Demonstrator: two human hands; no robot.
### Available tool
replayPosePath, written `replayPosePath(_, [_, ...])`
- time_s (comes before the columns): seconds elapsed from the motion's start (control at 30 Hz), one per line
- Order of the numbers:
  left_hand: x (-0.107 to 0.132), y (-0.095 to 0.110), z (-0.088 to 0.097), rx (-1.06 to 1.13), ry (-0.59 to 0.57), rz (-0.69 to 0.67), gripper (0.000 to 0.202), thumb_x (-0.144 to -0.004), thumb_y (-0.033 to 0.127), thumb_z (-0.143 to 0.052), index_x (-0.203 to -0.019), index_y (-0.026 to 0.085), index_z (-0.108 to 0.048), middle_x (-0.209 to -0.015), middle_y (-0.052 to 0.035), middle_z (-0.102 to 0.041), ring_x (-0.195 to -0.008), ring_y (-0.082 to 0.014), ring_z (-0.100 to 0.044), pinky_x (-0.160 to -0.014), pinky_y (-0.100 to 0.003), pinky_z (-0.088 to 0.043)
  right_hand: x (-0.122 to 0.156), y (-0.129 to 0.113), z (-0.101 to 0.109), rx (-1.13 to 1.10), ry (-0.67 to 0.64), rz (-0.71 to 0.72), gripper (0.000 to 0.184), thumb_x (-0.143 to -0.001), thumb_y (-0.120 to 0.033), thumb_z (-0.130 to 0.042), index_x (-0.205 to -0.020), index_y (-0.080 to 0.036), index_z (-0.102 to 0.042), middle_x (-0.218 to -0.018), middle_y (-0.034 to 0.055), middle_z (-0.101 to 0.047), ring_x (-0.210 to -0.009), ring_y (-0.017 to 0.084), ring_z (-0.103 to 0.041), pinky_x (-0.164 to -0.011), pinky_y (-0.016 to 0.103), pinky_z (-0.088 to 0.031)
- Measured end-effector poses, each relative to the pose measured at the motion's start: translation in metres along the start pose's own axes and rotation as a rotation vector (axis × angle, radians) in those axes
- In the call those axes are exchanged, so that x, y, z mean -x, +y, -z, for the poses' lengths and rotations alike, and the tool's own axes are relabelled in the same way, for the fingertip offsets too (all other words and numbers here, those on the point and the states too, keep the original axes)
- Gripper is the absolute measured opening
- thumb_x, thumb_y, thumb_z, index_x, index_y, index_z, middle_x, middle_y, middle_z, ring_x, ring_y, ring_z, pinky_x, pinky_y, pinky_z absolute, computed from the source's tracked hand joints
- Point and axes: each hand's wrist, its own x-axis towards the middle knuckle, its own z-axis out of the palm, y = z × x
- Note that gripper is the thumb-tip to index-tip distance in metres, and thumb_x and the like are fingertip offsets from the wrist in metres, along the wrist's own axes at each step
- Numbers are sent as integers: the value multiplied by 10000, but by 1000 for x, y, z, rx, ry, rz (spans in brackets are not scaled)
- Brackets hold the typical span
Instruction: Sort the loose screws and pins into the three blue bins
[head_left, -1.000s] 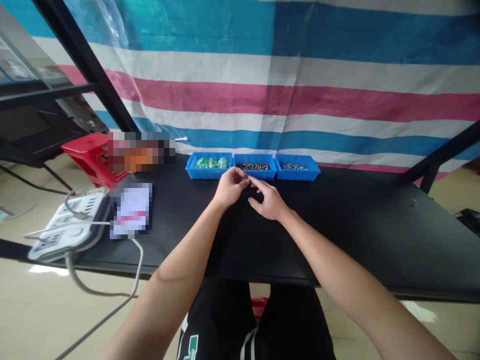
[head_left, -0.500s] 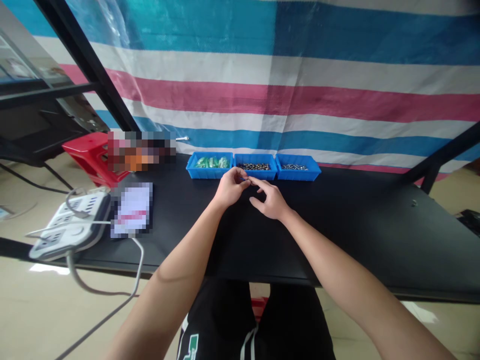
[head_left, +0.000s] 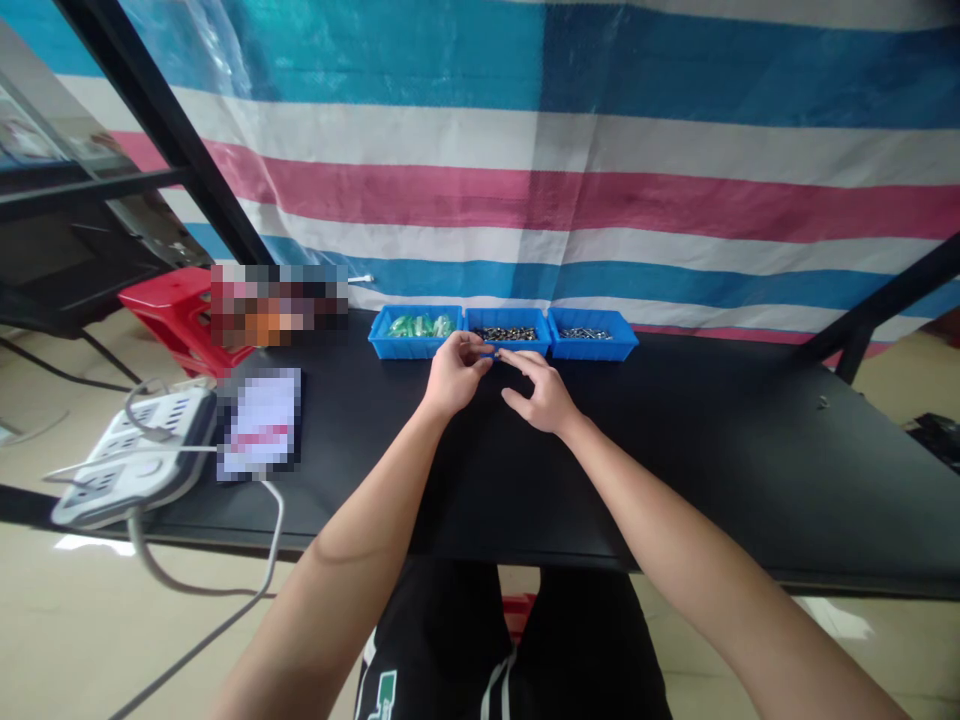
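My left hand [head_left: 452,371] and my right hand [head_left: 541,393] meet fingertip to fingertip above the black table [head_left: 675,460], just in front of the middle blue tray [head_left: 508,332]. Both pinch a tiny part that is too small to name. The middle tray holds small dark metal pieces. To its left, a blue tray [head_left: 415,331] carries green pieces. The right blue tray [head_left: 591,334] contains small silvery pieces.
A white power strip [head_left: 127,462] with a cable lies at the table's left edge, beside a blurred card [head_left: 259,425]. A red stool [head_left: 180,305] stands behind on the left. A striped tarp [head_left: 570,170] hangs behind the table. A small metal piece [head_left: 823,402] lies far right.
Both hands have shifted slightly up and toward the middle tray, fingertips staying together. The view has drifted a little.
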Motion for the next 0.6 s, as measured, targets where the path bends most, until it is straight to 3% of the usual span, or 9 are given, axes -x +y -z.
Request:
replayPosePath(0.17, [-5,-6,9,-145,151,-32,204,-660,120,-593,-849,173,-534,-918,-30,-649,-716,-120,-573,-720,-289,-462,-6,11,9,432,79,-162,736,-767,-290,-527,-1461,-176,-308,-1398,120,-482,-1270,353,-342,-966,568,-337])
replayPosePath(0.33, [-5,-7,11,-210,184,16,171,-667,131,-584,-827,178,-546,-857,-4,-617,-660,-106,-528,-665,-261,-437,-10,18,12,671,42,-251,857,-797,-343,-491,-1516,-180,-54,-1520,113,-305,-1270,381,-248,-921,552,-329])
replayPosePath(0.5, [-1,-2,9,-338,170,10,146,-690,146,-578,-826,187,-545,-841,3,-618,-655,-115,-529,-688,-274,-445,-12,15,13,763,-30,-254,874,-758,-431,-547,-1505,-271,-122,-1570,84,-166,-1309,425,-180,-935,607,-272])
replayPosePath(0.6, [2,0,8,-480,153,-30,141,-711,162,-574,-847,194,-553,-849,-1,-628,-682,-129,-544,-728,-292,-457,-10,12,17,753,-5,-270,875,-752,-462,-556,-1499,-277,-139,-1571,103,-143,-1318,433,-178,-945,627,-255])
